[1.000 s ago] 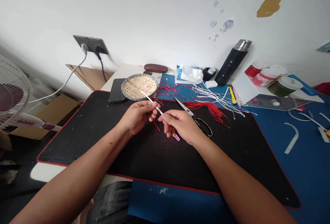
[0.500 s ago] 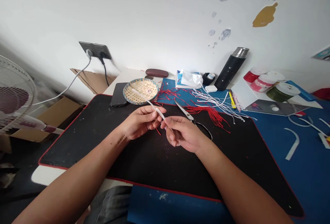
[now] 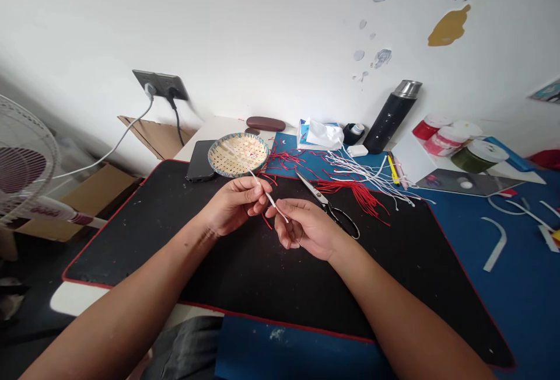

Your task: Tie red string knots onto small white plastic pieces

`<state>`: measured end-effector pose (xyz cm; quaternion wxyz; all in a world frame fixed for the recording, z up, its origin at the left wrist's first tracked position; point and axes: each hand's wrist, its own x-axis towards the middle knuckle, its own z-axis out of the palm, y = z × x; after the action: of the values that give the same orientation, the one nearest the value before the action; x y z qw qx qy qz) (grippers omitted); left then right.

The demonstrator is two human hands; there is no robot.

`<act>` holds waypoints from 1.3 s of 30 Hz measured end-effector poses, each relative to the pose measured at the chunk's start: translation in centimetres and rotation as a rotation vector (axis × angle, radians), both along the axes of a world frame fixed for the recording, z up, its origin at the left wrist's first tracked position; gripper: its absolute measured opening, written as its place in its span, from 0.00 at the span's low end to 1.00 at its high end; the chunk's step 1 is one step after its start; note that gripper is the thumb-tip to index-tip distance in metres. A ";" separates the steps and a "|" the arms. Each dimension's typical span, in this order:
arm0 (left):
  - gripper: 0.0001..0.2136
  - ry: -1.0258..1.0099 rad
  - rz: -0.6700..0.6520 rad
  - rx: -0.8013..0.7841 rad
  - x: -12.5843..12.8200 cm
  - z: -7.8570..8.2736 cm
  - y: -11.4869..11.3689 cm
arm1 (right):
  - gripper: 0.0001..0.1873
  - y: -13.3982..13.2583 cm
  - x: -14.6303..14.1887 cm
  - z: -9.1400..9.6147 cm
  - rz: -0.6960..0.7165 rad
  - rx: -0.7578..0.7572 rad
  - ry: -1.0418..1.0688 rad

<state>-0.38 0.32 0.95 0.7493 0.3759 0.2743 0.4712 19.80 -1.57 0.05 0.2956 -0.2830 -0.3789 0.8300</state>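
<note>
A thin white cord [image 3: 268,197] runs slantwise between my hands above the black mat. My left hand [image 3: 234,205] pinches it between thumb and fingertips, and its blurred upper end reaches over the woven basket [image 3: 238,161]. My right hand [image 3: 306,225] is closed on the lower part, with the cord's tip lying across its fingers. A little red cord [image 3: 266,222] shows beside the left fingers; I cannot tell whether it is held. Just behind my right hand, scissors [image 3: 321,196] lie on the mat, partly hidden by the wrist.
Red cords [image 3: 361,196] and white cords [image 3: 371,173] lie behind the scissors. A dark phone [image 3: 199,161] sits beside the basket. Along the back stand a tissue pack [image 3: 321,133], a black thermos [image 3: 389,120] and thread spools [image 3: 479,155]. A fan [image 3: 26,164] is at left.
The cord has shifted slightly between my fingers, and its lower end now shows past the right thumb. My right fingers have opened a little; both hands stay in nearly the same place.
</note>
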 end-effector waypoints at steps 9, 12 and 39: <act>0.13 0.157 0.074 0.029 0.1 0.5 0.0 | 0.23 0.0 -0.4 0.1 -0.072 0.252 -0.248; 0.13 0.219 0.081 0.048 0.3 0.4 -0.1 | 0.22 -0.1 -0.7 -0.2 -0.103 0.360 -0.342; 0.15 0.133 0.112 -0.037 0.8 -0.4 -0.1 | 0.22 -0.3 -0.6 0.0 -0.084 0.202 -0.209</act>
<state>0.39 0.24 0.59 0.7086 0.3765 0.3528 0.4813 19.18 -1.85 0.07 0.3159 -0.3523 -0.4769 0.7407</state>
